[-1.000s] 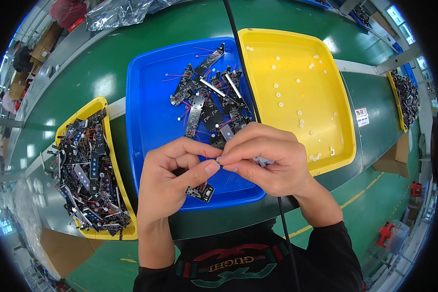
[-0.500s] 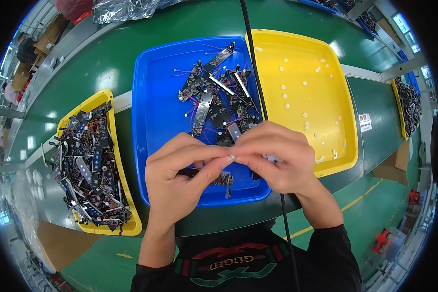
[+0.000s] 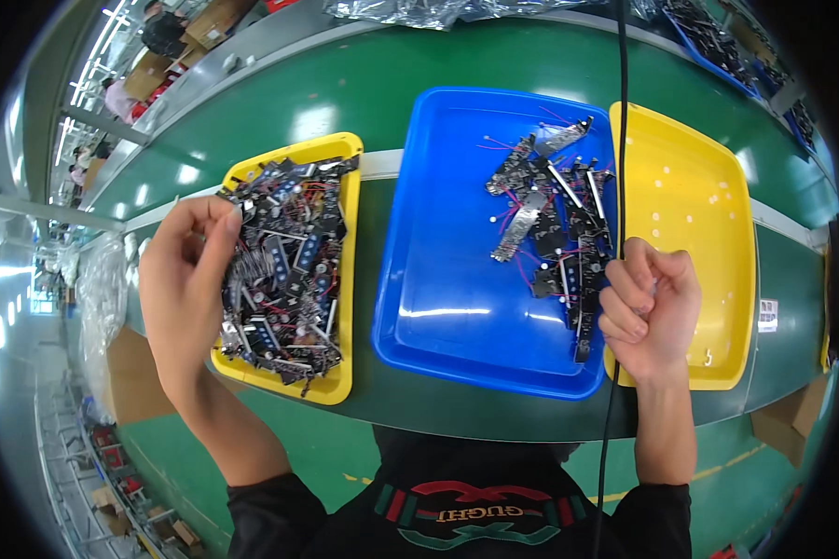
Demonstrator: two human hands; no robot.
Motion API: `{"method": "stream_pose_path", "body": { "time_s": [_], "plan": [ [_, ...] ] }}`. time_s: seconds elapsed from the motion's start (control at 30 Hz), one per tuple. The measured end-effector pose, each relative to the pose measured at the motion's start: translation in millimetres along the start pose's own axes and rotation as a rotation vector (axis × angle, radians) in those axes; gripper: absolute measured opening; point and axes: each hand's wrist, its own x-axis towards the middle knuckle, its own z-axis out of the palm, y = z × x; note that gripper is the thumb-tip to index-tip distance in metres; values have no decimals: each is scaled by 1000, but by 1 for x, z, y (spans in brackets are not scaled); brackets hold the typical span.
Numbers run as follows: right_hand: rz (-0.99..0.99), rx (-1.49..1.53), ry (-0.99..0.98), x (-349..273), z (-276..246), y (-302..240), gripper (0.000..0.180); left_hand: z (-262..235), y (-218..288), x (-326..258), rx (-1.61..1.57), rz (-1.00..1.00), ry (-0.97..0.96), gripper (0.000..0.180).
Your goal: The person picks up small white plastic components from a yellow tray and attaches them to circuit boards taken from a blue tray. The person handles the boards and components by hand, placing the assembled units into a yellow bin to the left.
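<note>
My left hand [image 3: 185, 284] and right hand [image 3: 651, 309] were both bare: no gloves, rings, watch or wrist strap showed. My forearms were uncovered up to the point where black sleeves began, the left sleeve [image 3: 270, 512] and the right sleeve [image 3: 657, 517] each ending near the lower edge of the view. I wore a black top [image 3: 457, 494]. Across its chest ran a striped band [image 3: 466, 508] in green and red, with an interlocking red emblem at the centre and a line of pale lettering beneath it.
</note>
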Motion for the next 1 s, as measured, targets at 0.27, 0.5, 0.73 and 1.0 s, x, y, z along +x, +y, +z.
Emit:
{"method": "stream_pose_path", "body": {
  "time_s": [0.27,0.5,0.73,1.0],
  "plan": [
    [45,-70,86,-1,8,-2,22,-18,-37,26,688,-1,-55,23],
    [53,-13,55,-2,-5,-4,28,43,33,-21,613,481,104,25],
    [1,-163,-45,-3,-1,-7,31,152,49,-52,302,298,-335,26],
    [-44,-83,-99,-3,-7,-3,28,151,49,-43,-60,136,-400,13]
  ]
}}
